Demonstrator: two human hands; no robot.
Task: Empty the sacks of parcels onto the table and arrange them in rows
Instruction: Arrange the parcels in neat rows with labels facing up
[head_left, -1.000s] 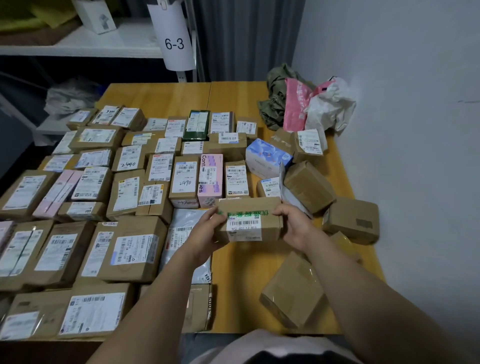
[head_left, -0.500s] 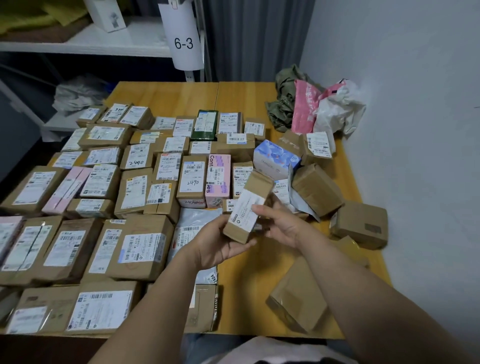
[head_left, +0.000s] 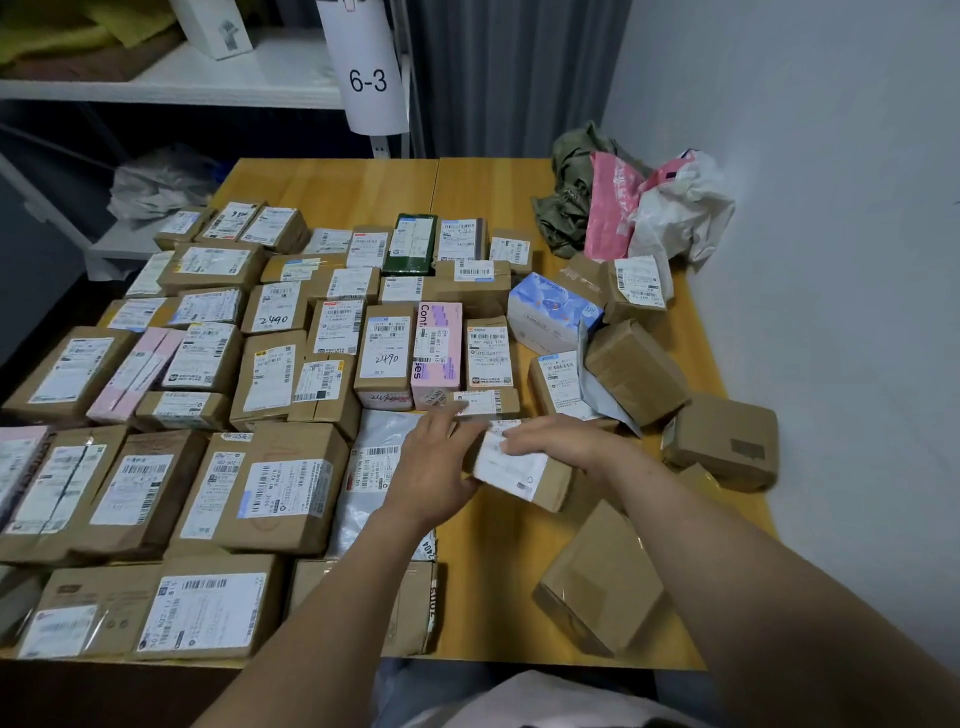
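Parcel (head_left: 519, 470), boxy brown cardboard, white label, left hand (head_left: 436, 467) and right hand (head_left: 563, 446), fingers flat against it

A yellow wooden tabletop (head_left: 332, 182) stands with its right edge against a plain pale wall (head_left: 831, 156). Past its far edge hangs a grey pleated curtain (head_left: 509, 78). Beyond its far left corner stands a white shelf (head_left: 260, 78), where a paper tag (head_left: 369, 78) marked "6-3" hangs.
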